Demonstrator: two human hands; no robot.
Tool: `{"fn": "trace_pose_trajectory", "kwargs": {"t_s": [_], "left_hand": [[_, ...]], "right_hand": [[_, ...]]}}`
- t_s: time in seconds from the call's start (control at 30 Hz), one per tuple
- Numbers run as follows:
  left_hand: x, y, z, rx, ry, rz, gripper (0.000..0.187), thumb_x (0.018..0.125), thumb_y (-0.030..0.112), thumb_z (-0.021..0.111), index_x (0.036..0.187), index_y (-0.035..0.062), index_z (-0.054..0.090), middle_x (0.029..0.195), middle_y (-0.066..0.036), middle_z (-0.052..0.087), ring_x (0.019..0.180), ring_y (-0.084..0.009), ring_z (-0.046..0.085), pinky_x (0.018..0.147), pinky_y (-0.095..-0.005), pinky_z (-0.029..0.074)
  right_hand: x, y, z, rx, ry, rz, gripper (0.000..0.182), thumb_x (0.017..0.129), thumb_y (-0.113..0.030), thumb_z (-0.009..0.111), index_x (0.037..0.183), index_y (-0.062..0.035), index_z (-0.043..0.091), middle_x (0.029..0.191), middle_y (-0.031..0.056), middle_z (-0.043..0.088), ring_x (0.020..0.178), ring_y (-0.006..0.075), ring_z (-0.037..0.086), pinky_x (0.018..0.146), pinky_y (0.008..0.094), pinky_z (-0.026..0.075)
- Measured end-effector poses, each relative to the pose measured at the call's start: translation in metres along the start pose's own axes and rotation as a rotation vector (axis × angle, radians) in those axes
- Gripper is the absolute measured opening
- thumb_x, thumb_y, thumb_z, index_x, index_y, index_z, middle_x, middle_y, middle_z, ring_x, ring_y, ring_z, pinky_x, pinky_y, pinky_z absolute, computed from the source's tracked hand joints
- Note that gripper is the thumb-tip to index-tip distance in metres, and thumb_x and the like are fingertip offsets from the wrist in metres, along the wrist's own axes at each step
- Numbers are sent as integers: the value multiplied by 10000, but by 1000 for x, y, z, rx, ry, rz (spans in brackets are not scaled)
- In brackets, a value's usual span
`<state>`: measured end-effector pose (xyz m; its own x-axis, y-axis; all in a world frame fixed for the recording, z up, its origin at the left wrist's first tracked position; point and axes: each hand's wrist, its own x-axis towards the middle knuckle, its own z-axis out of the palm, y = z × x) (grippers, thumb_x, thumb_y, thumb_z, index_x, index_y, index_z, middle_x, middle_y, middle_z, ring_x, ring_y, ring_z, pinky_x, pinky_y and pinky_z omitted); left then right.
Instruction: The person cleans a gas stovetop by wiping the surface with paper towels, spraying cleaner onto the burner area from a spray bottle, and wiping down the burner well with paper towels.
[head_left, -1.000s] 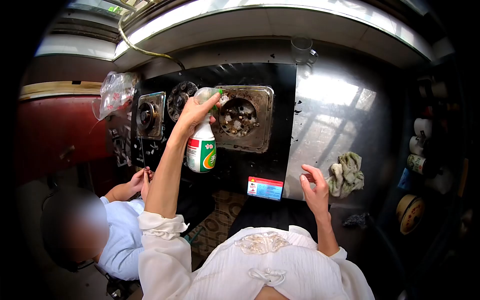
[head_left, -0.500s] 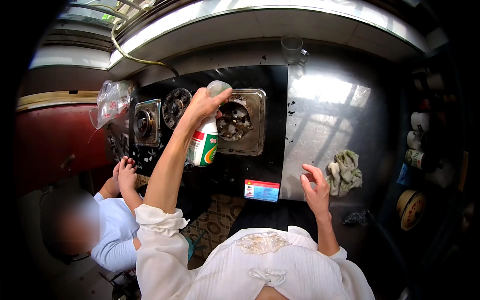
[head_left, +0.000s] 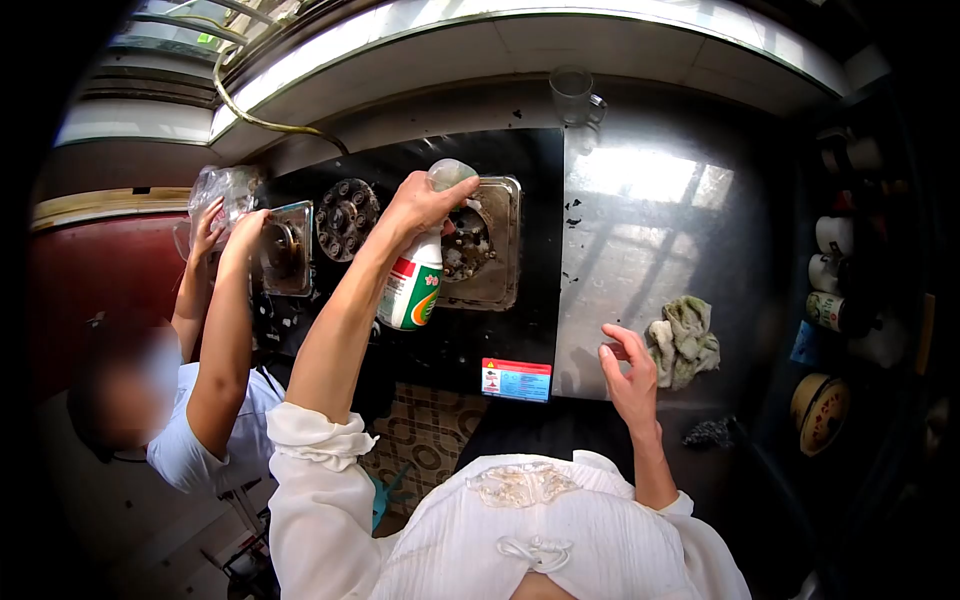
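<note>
My left hand (head_left: 425, 205) is wrapped round the neck of a white spray bottle (head_left: 411, 290) with a green, red and orange label. The bottle's pale head shows above my fingers, over the left side of a dirty square burner tray (head_left: 505, 250). Dark residue lies in the burner recess (head_left: 465, 240). Above the steel counter (head_left: 620, 250), near its front edge, my right hand (head_left: 630, 370) has its fingers bent and apart, holding nothing. Just right of it lies a crumpled, stained cloth (head_left: 686, 342).
Another person's hands (head_left: 228, 228) are at a plastic bag (head_left: 225, 190), beside the left burner (head_left: 283, 250). A round burner part (head_left: 347, 219) sits on the black stovetop. A glass mug (head_left: 574, 97) stands at the back; jars (head_left: 833, 272) line the right side.
The other person's arms have reached up from the stove's front edge to the plastic bag. My left hand and the bottle have shifted slightly right relative to the burner tray.
</note>
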<state>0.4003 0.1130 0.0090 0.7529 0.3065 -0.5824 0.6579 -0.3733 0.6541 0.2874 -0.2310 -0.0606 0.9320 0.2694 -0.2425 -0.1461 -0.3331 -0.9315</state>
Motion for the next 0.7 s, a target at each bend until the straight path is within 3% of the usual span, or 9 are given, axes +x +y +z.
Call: {"fn": "trace_pose_trajectory", "kwargs": {"t_s": [0.37, 0.4, 0.53, 0.7], "left_hand": [[-5, 7, 42, 33, -92, 8, 407, 827, 429, 717, 799, 24, 677, 651, -40, 630, 475, -130, 572, 459, -269, 485], [-6, 3, 43, 138, -90, -30, 398, 832, 423, 704, 819, 26, 681, 653, -35, 632, 475, -132, 568, 469, -278, 488], [-36, -18, 47, 68, -111, -33, 402, 843, 407, 689, 882, 7, 673, 717, -54, 641, 500, -138, 575, 483, -293, 496], [-81, -39, 49, -6, -194, -43, 413, 874, 379, 671, 1108, 38, 674, 786, -47, 660, 502, -102, 557, 485, -258, 490]], "right_hand": [[-8, 9, -8, 2, 29, -11, 264, 876, -36, 622, 1138, -4, 623, 1071, 119, 648, 886, 206, 664, 776, 306, 527], [-9, 11, -9, 7, 36, -13, 263, 876, -37, 623, 1137, -3, 623, 1063, 122, 648, 883, 208, 663, 775, 306, 526], [-12, 14, -13, 5, 43, -20, 261, 878, -42, 623, 1136, -1, 622, 1047, 130, 645, 875, 210, 661, 770, 306, 523], [-14, 12, -13, 7, 33, -15, 264, 877, -47, 625, 1138, -8, 625, 1048, 127, 646, 869, 210, 661, 767, 305, 522]]}}
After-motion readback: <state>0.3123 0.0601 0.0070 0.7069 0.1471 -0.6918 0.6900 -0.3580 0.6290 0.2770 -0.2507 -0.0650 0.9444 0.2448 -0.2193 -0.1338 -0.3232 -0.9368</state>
